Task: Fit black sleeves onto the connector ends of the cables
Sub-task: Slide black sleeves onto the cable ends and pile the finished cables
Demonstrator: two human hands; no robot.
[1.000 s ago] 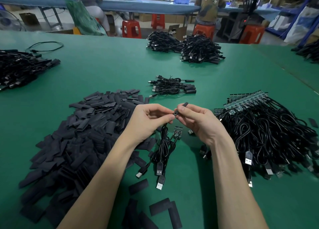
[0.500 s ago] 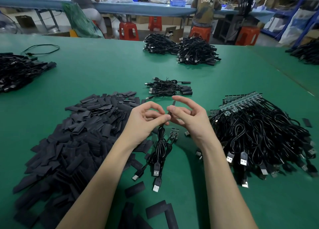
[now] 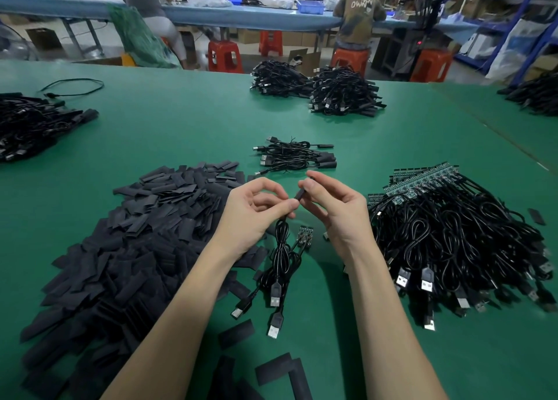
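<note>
My left hand [image 3: 256, 212] pinches a black cable [image 3: 279, 267] just below its connector end, over the middle of the green table [image 3: 181, 128]. My right hand [image 3: 335, 206] pinches a black sleeve [image 3: 299, 194] that sits on that end. The rest of the cable hangs down, its USB plug [image 3: 275, 295] lying on the table with two other plugs. Small circuit-board ends [image 3: 304, 236] of those cables lie below my hands. A big heap of flat black sleeves [image 3: 129, 242] lies to the left. A pile of black cables [image 3: 459, 242] with bare board ends lies to the right.
A small bundle of sleeved cables [image 3: 294, 156] lies just beyond my hands. Larger cable heaps sit at the far centre [image 3: 341, 93], far left [image 3: 33, 122] and far right [image 3: 534, 97]. Loose sleeves [image 3: 274, 369] lie near the front edge. People sit at a blue bench behind.
My hands stayed together over the cable. My right fingers spread out, then closed again on the sleeve, which now stands a little higher above my left fingertips.
</note>
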